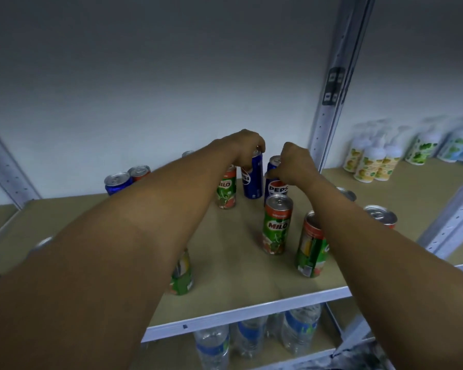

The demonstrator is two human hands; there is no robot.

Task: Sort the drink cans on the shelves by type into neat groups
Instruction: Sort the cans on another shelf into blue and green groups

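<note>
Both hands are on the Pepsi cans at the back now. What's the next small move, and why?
Probably bring the two together: the left hand grips one Pepsi can by its top, the right hand grips the other Pepsi can, and a small gap separates them. A Milo can stands beside the left one, so shift rightward.

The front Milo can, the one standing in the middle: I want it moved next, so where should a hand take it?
Grip the Milo can around its upper body, coming from above and the front. It stands upright, its top is clear, and open shelf lies before it; a Pepsi can stands close behind.
</note>
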